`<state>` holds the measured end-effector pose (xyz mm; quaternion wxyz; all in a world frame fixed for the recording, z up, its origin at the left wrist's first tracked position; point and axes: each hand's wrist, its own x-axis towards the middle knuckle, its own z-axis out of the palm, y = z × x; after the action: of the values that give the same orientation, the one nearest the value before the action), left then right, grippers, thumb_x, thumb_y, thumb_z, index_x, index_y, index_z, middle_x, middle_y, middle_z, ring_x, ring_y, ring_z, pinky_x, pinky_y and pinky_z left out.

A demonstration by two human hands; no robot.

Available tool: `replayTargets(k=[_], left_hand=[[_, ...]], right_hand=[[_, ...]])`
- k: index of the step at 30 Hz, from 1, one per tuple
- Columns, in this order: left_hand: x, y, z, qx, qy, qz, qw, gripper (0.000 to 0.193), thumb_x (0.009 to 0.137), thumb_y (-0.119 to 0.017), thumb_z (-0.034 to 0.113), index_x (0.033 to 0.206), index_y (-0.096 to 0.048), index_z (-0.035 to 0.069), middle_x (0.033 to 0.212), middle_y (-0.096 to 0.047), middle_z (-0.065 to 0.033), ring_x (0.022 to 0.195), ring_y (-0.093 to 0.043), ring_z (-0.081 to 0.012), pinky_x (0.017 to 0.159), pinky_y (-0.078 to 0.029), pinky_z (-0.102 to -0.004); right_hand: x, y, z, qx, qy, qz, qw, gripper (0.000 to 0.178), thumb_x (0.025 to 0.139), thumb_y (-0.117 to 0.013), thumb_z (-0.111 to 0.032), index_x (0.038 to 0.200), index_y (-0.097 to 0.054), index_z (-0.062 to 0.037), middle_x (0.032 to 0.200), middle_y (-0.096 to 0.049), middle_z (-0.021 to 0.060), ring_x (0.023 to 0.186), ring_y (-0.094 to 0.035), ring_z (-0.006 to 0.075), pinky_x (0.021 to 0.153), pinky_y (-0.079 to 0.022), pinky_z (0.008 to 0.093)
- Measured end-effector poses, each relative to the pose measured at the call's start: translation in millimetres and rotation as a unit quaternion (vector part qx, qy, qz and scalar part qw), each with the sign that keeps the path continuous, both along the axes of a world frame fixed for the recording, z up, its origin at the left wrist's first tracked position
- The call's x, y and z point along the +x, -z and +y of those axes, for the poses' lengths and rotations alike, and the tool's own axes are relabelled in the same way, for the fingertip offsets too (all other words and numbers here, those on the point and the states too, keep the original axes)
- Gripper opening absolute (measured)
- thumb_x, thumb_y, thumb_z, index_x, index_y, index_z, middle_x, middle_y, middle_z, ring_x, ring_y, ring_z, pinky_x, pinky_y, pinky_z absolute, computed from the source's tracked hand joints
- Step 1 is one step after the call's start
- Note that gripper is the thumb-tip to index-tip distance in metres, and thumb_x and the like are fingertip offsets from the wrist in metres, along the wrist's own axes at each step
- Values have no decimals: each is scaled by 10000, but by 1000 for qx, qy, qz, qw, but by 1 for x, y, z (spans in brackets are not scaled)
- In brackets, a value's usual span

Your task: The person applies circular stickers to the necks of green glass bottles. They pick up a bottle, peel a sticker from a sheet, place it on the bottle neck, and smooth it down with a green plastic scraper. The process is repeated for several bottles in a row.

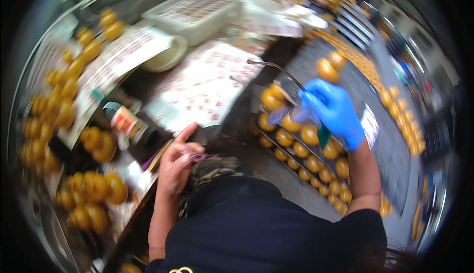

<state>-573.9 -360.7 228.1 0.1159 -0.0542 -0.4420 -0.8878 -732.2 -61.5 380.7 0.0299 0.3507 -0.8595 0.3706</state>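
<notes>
Eyeglasses (279, 115) tilt in the right hand (321, 101), dark temple (284, 70) extended; thin purple strip (200, 157) in the left hand (177, 160).

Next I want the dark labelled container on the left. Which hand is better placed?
Left, probably: the left hand is nearer the dark labelled container, though it pinches a small purple item. The blue-gloved right hand is farther off, holding what look like glasses.
</notes>
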Motion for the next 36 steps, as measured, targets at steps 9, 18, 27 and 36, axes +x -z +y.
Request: replayTargets(k=[9,18,27,36], left_hand=[[110,-56,-34,43,-51,222,973,189,833,-699,168,723,-613,41,1011,-543,-201,737,-621,-226,670,-530,-311],[137,-140,-45,99,-37,373,922,129,821,-648,-31,696,-637,-2,973,-607,-334,473,-547,-159,430,-399,-214],[162,-164,-77,-86,-25,474,876,334,875,-577,51,1206,-551,84,1042,-669,-55,762,-645,-140,695,-482,-253],[159,-118,-76,-104,-419,8,902,92,857,-607,123,834,-617,34,1018,-597,-212,640,-594,-135,631,-453,-259]], right_hand=[[74,-6,-127,-273,-290,-168,902,166,823,-668,-12,985,-648,14,863,-682,79,759,-667,148,663,-526,254],[81,-19,-185,-368,-308,-63,875,197,748,-761,-216,698,-689,-39,611,-643,77,504,-605,198,490,-470,287],[81,-19,-237,-481,-521,-76,701,195,880,-590,-281,824,-528,-105,661,-416,5,516,-399,118,527,-348,276],[70,-11,-261,-549,-505,-11,665,80,911,-561,-215,900,-525,-144,730,-438,-67,667,-402,55,636,-309,216]])
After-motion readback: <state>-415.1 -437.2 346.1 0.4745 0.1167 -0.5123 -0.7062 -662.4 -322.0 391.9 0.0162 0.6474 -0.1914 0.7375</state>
